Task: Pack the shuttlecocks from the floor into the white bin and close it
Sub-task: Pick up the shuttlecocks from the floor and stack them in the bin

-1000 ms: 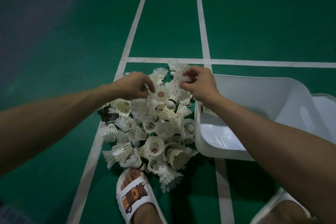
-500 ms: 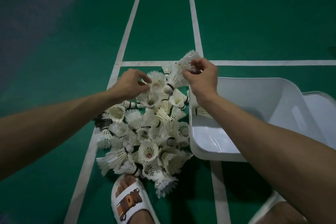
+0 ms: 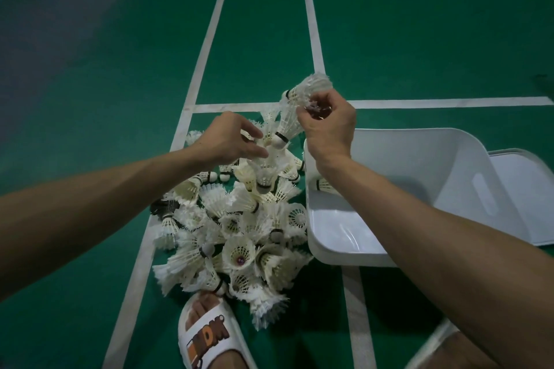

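A heap of white feather shuttlecocks (image 3: pixel 239 231) lies on the green court floor in front of me. My right hand (image 3: pixel 328 126) is raised above the heap's far end and pinches a few shuttlecocks (image 3: pixel 295 111), corks pointing down-left. My left hand (image 3: pixel 230 138) reaches into the top of the heap, its fingers curled around a shuttlecock (image 3: pixel 265 141) there. The white bin (image 3: pixel 419 189) stands open just right of the heap, with one shuttlecock (image 3: pixel 323 184) inside by its left wall.
The bin's white lid (image 3: pixel 527 189) lies on the floor to the right of the bin. My feet in white slides (image 3: pixel 207 335) stand at the near edge of the heap. White court lines (image 3: pixel 209 27) cross the floor.
My right hand has lifted its shuttlecocks up off the heap and away from me. My left hand has shifted right, deeper into the heap's top.
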